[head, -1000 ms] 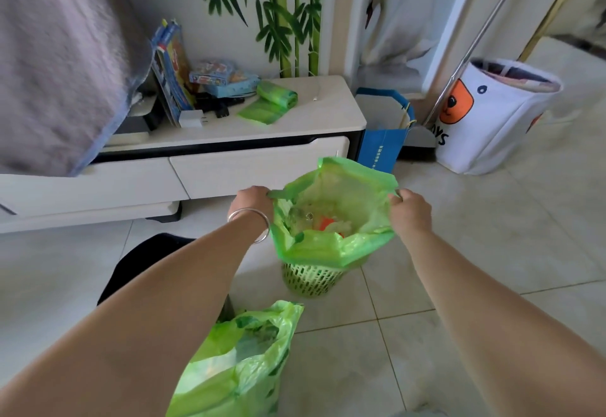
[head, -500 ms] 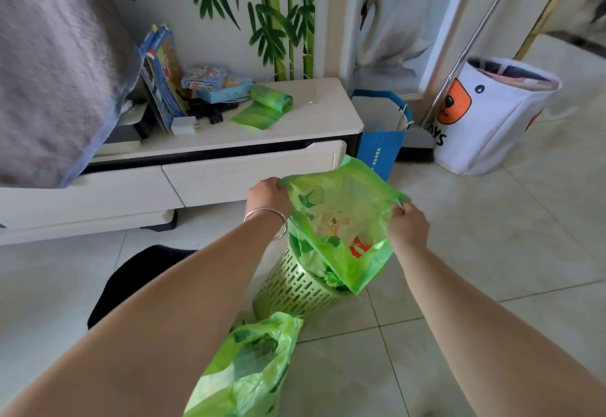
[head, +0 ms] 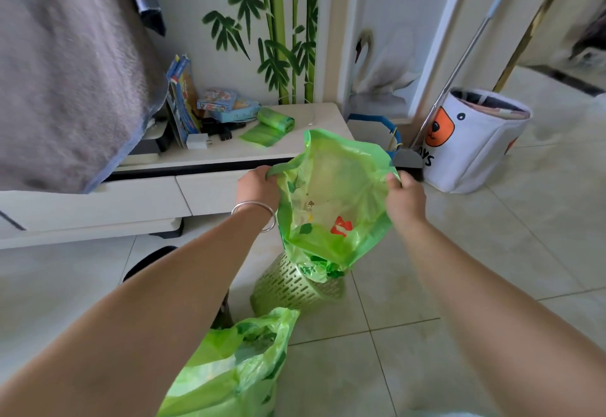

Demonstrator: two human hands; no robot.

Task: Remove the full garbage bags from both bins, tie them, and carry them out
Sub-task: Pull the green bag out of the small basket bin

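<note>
A translucent green garbage bag (head: 334, 200) with rubbish inside hangs above a perforated green bin (head: 292, 288), its bottom still inside the bin's rim. The bin tilts on the tiled floor. My left hand (head: 257, 187) grips the bag's left edge, and my right hand (head: 405, 200) grips its right edge, holding the mouth spread. A second green garbage bag (head: 236, 364) lies on the floor near me, partly behind my left forearm, its top loose.
A low white cabinet (head: 157, 200) stands behind, carrying a roll of green bags (head: 273, 123), books and chargers. A blue paper bag (head: 382, 128), a mop handle (head: 459, 65) and a white bear-print laundry basket (head: 472, 141) are to the right. Something black (head: 147, 262) sits under my left arm.
Both hands have lifted the bag up from the bin; the bin has tipped over to a tilt. The bag's mouth, pinched narrower half a second ago, is spread wider now.
</note>
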